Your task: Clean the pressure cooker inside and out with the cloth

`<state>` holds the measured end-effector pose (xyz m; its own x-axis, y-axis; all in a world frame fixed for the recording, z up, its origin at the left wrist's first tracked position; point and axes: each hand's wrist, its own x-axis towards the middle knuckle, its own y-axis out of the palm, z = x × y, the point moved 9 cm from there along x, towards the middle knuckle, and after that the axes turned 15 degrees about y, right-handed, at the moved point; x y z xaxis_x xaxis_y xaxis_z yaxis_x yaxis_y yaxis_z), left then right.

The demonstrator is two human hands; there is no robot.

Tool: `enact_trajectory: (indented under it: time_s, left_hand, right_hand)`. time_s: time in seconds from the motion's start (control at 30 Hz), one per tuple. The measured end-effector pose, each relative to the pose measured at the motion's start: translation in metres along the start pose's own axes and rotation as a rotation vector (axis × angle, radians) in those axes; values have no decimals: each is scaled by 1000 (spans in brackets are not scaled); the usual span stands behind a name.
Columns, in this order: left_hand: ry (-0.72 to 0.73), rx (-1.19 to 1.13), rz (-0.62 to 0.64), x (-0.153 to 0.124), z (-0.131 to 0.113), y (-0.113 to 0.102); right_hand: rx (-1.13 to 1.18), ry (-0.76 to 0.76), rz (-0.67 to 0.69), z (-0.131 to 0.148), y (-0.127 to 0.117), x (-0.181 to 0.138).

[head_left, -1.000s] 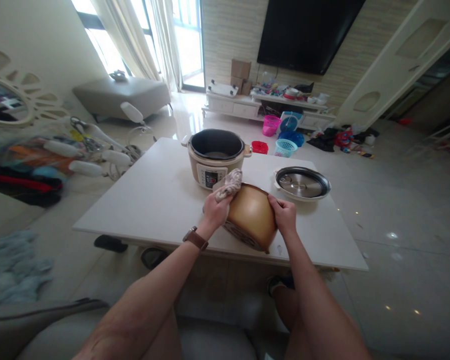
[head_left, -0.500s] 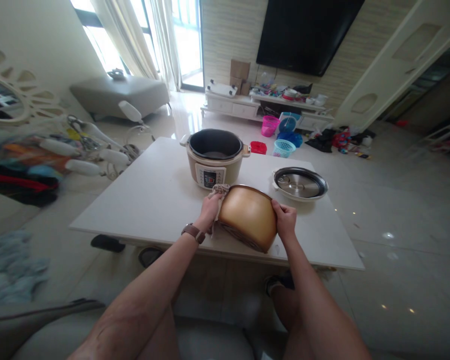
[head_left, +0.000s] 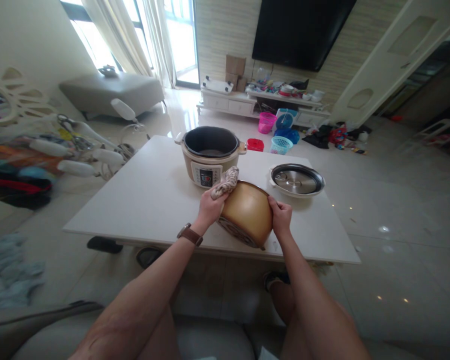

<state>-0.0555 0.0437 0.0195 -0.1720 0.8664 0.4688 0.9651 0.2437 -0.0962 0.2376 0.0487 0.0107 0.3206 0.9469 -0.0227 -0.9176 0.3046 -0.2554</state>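
Note:
A gold-coloured inner pot (head_left: 247,211) is tilted on its side above the near part of the white table, its base turned toward me and its opening facing away. My right hand (head_left: 280,214) grips the pot's rim on the right. Closed round a bunched, patterned cloth (head_left: 228,182), my left hand (head_left: 211,206) is at the pot's left side, with the cloth against the rim. Behind the pot stands the rice cooker body (head_left: 210,155), open at the top with a dark interior. Its detached lid (head_left: 297,181) lies to the right, metal inner face up.
The white table (head_left: 135,200) carries all of these. Beyond it on the floor are a red basin (head_left: 255,145), a light blue basket (head_left: 281,145) and a pink bin (head_left: 267,122). A low cabinet (head_left: 228,104) runs along the far wall; a lamp (head_left: 93,150) stands at left.
My left hand and the cloth have moved up along the pot's left side toward the rim. The pot has turned slightly, showing more of its base. The view has shifted a little.

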Motion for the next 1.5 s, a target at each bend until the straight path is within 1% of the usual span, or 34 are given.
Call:
enact_trajectory:
  time_s: [0.07,0.13,0.17,0.2,0.23,0.27,0.33,0.43,0.47,0.5,0.53,0.57,0.63,0.7,0.8,0.83,0.87,0.9,0.93,1.0,1.07,1.1,1.2,1.23,1.27,1.3,1.37,1.43,1.5]
  left_hand:
    - [-205,-17,-58,-4,29,-6]
    - [-375,-34,-120,-11,50,-12]
    - [-426,-39,-148,-13,55,-14]
    - [-444,-40,-167,-15,56,-16]
    - [-424,-35,-177,-14,53,-17]
    - [-367,-28,-172,-12,45,-17]
    - [-160,-15,-109,-5,17,-13]
    - [218,16,97,-1,-36,3]
    - [305,26,149,-2,-48,8]
    - [356,34,172,-3,-55,10]
    - [367,38,168,-3,-57,10]
    - [343,36,141,-2,-53,8]
    - [223,19,71,2,-34,1]
    - [38,-8,25,3,-4,-4]
    - [-312,-42,-76,-5,46,-16]
    - [-408,-48,-125,-9,58,-20]
    - [-472,-52,-170,-13,65,-24]
    - [-496,-54,-203,-15,67,-26]
    - [-487,-57,-220,-15,65,-27]
    - [-405,-57,-200,-13,51,-23]
    - [-274,-39,-145,-10,28,-17]
    - [-184,-27,-113,-8,14,-13]
    - [147,-5,32,-6,-31,1]
    - [231,-6,79,-7,-41,6]
    - [276,-12,108,-8,-46,9]
    - [280,-20,115,-8,-46,10]
    - [185,-37,60,-5,-32,5]
    - [11,-33,-26,-4,-7,-3]
    - [-198,-22,-117,-7,21,-13]
  right_hand:
    - [4,0,4,-2,-1,1]
    - [6,-1,12,-3,0,2]
    - [8,-1,17,-3,0,2]
    - [12,-2,20,-4,1,2]
    - [16,-1,21,-4,1,1]
    - [22,2,20,-4,2,1]
    - [33,14,17,-4,4,0]
    - [37,33,19,-6,6,0]
    - [36,38,20,-7,7,0]
    - [34,40,19,-7,8,0]
    - [32,40,16,-8,8,0]
    - [28,36,12,-8,7,0]
    - [23,21,3,-8,6,-1]
    - [27,5,-5,-9,5,-2]
    - [24,-9,-7,-9,3,-2]
    - [9,-11,0,-8,3,-2]
    - [-13,-14,10,-5,4,-1]
    - [-39,-21,22,0,5,-1]
    - [-67,-32,33,6,7,-2]
    - [-116,-57,40,19,9,-4]
    - [-154,-65,23,31,10,-7]
    - [-166,-57,16,34,10,-8]
    - [-163,-20,18,34,10,-10]
    - [-151,-11,23,32,10,-9]
    - [-135,-7,25,29,9,-9]
    - [-118,-6,24,26,7,-8]
    - [-84,-11,19,19,5,-7]
    - [-54,-21,11,13,3,-6]
    - [-36,-31,6,8,1,-6]
